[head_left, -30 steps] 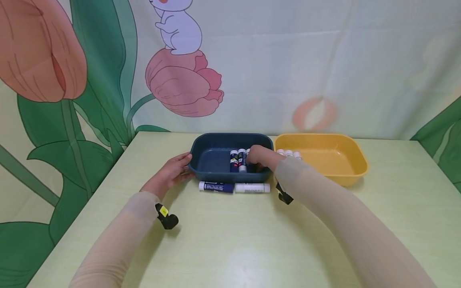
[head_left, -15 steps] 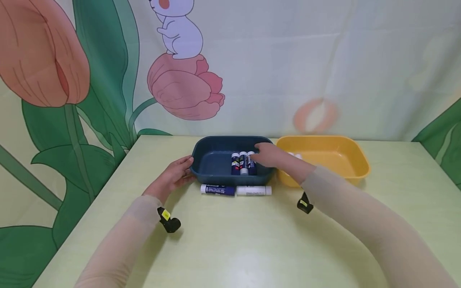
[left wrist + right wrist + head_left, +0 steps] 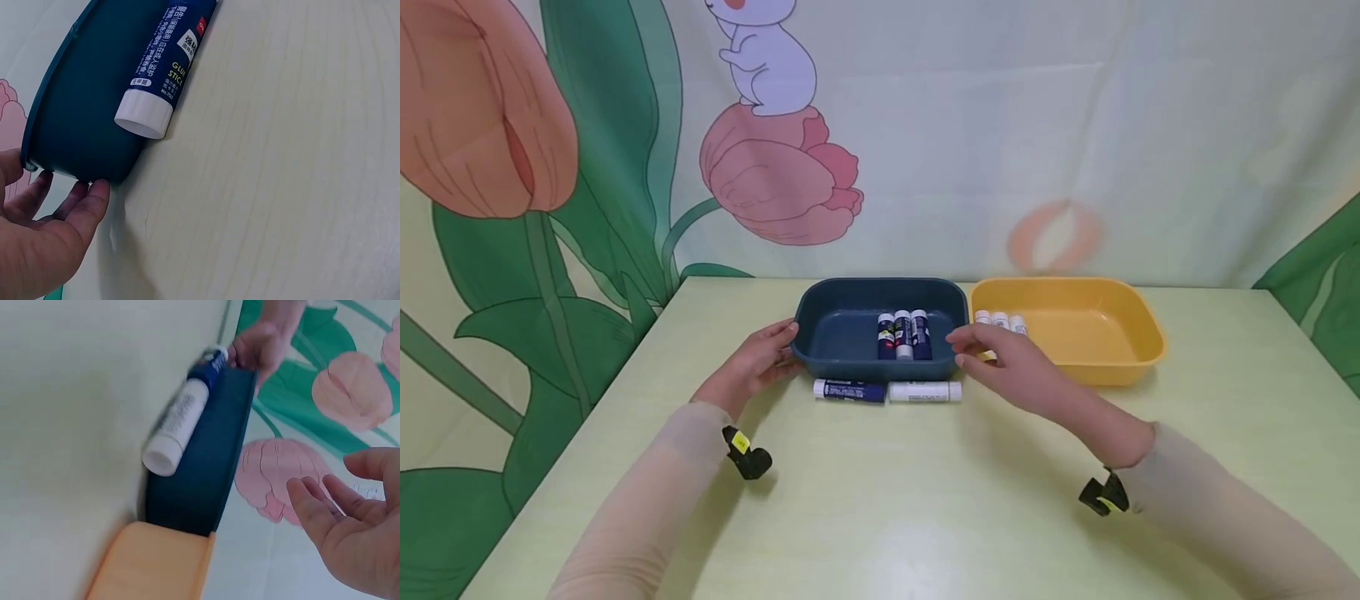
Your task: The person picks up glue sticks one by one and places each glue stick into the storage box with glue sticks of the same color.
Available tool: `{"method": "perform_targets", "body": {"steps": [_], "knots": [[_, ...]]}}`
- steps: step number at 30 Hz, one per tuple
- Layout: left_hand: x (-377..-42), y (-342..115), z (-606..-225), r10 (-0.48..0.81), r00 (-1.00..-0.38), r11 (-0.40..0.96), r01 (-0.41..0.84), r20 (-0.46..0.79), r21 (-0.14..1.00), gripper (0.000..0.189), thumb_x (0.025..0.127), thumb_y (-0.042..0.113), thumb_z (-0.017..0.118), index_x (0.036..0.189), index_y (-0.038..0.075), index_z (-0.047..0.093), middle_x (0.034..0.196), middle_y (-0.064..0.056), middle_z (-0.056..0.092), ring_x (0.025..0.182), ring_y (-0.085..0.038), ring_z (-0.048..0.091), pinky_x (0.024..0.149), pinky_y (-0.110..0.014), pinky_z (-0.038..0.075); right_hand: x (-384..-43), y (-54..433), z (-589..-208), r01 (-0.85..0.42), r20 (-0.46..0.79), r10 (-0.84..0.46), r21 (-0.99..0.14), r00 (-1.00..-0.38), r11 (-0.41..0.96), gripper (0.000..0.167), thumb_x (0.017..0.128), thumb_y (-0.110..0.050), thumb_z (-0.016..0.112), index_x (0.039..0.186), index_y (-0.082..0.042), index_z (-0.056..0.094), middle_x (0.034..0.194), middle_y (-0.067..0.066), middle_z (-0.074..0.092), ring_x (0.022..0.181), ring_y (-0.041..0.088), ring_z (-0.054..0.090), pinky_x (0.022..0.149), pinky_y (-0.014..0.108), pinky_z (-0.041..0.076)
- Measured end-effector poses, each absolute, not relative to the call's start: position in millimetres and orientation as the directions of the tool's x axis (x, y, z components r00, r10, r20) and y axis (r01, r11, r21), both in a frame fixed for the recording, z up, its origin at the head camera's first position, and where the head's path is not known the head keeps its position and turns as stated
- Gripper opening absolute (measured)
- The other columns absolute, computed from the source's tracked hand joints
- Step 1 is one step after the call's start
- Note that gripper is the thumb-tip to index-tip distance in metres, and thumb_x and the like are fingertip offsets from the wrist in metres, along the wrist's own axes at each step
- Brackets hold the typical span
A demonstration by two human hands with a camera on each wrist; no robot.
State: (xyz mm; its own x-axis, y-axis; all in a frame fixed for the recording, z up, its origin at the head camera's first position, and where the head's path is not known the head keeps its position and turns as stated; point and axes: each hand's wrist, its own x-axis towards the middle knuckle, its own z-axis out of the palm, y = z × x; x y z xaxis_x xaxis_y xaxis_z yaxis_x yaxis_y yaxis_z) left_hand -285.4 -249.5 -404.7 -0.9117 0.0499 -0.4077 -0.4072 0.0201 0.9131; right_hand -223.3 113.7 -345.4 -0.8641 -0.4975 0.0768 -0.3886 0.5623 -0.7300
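My left hand (image 3: 757, 360) rests against the left end of a dark blue bin (image 3: 842, 369), its fingertips touching the outer wall near the rim. Three blue glue sticks (image 3: 903, 335) lie side by side inside. My right hand (image 3: 1011, 362) hovers over the front left of the yellow bin (image 3: 1105, 373), fingers loosely bent and holding nothing. In the right wrist view, that right hand (image 3: 356, 519) shows bare fingertips. White sticks (image 3: 1000, 320) lie at the yellow bin's left end, partly hidden by the hand.
Along the front of the blue bin lie a blue glue stick (image 3: 850, 391) and a white stick (image 3: 924, 392), end to end. Both bins stand side by side against a printed curtain (image 3: 940, 167) at the back of the pale table (image 3: 865, 492).
The right hand has left the blue bin, where it was over the rightmost glue stick, and has moved right and toward me. The left hand stays at the bin's end.
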Motion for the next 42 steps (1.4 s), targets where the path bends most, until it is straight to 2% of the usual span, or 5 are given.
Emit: {"method": "perform_targets", "body": {"steps": [4, 12, 19, 30, 42], "knots": [[-286, -249, -403, 0.052, -0.910, 0.020, -0.411, -0.411, 0.912, 0.058, 0.113, 0.027, 0.034, 0.165, 0.012, 0.016, 0.169, -0.019, 0.025, 0.156, -0.032, 0.029, 0.128, -0.046, 0.030, -206, 118, -352, -0.417, 0.061, -0.537, -0.704, -0.842, 0.575, 0.033, 0.103, -0.013, 0.059, 0.133, 0.001, 0.062, 0.130, 0.018, 0.068, 0.118, 0.030, 0.064, 0.101, 0.045, 0.059], [-286, -248, -403, 0.058, -0.907, 0.004, -0.418, -0.418, 0.908, 0.057, 0.113, 0.027, 0.033, 0.165, 0.013, 0.016, 0.169, -0.019, 0.025, 0.155, -0.030, 0.030, 0.128, -0.046, 0.029, -188, 124, -364, -0.535, 0.064, -0.609, -0.556, -0.790, 0.636, 0.030, 0.101, -0.015, 0.064, 0.128, -0.003, 0.065, 0.125, 0.015, 0.071, 0.110, 0.031, 0.068, 0.094, 0.046, 0.061], [-286, -248, -402, 0.049, -0.908, 0.009, -0.416, -0.416, 0.909, 0.057, 0.112, 0.027, 0.034, 0.165, 0.013, 0.018, 0.166, -0.019, 0.029, 0.149, -0.029, 0.037, 0.128, -0.047, 0.031, -185, 122, -370, -0.613, 0.081, -0.654, -0.451, -0.752, 0.648, 0.035, 0.098, -0.014, 0.067, 0.131, -0.003, 0.065, 0.129, 0.012, 0.071, 0.119, 0.029, 0.067, 0.103, 0.047, 0.056], [-287, -247, -402, 0.034, -0.898, 0.020, -0.438, -0.439, 0.899, 0.056, 0.113, 0.028, 0.033, 0.165, 0.014, 0.019, 0.169, -0.019, 0.027, 0.152, -0.030, 0.034, 0.127, -0.046, 0.030, -179, 113, -374, -0.627, 0.052, -0.671, -0.416, -0.740, 0.659, 0.037, 0.099, -0.014, 0.067, 0.134, -0.003, 0.064, 0.134, 0.012, 0.069, 0.127, 0.031, 0.063, 0.109, 0.048, 0.053], [-286, -246, -400, 0.030, -0.894, 0.046, -0.446, -0.447, 0.894, 0.057, 0.112, 0.031, 0.033, 0.165, 0.016, 0.018, 0.169, -0.018, 0.027, 0.153, -0.030, 0.033, 0.127, -0.045, 0.032, -187, 95, -382, -0.622, -0.010, -0.658, -0.316, -0.753, 0.716, 0.047, 0.098, -0.018, 0.070, 0.143, -0.009, 0.060, 0.144, 0.012, 0.063, 0.134, 0.031, 0.058, 0.109, 0.047, 0.053]]}}
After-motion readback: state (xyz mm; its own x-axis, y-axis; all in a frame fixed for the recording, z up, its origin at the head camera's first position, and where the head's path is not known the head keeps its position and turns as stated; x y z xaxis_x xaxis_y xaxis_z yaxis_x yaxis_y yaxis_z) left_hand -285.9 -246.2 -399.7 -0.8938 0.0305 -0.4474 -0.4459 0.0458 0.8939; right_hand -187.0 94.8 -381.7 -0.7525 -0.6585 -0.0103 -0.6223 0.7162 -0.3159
